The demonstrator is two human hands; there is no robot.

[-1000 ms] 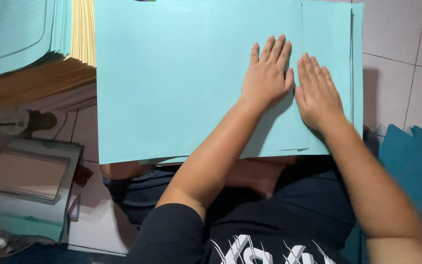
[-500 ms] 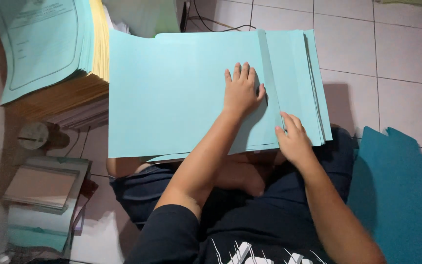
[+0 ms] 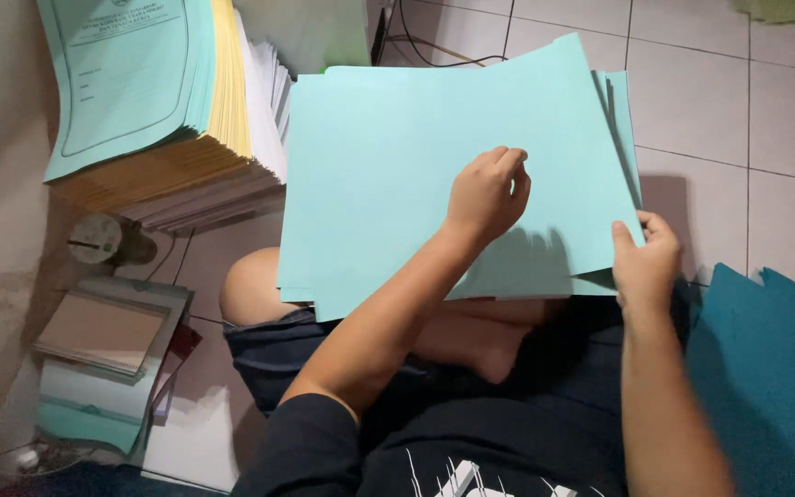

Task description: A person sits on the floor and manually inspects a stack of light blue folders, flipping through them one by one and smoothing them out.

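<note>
Pale turquoise sheets of thin card (image 3: pixel 397 184) lie in a loose stack across the seated person's lap, top sheet lifted slightly at the right edge. Left hand (image 3: pixel 488 191) rests on the top sheet, fingers curled inward, fingertips bunched against the card; whether it pinches the sheet cannot be told. Right hand (image 3: pixel 646 262) grips the lower right corner of the stack, thumb on top, fingers underneath. Tall pile of green-covered booklets with yellow and white pages (image 3: pixel 154 101) stands on the tiled floor (image 3: pixel 766 120), upper left.
</note>
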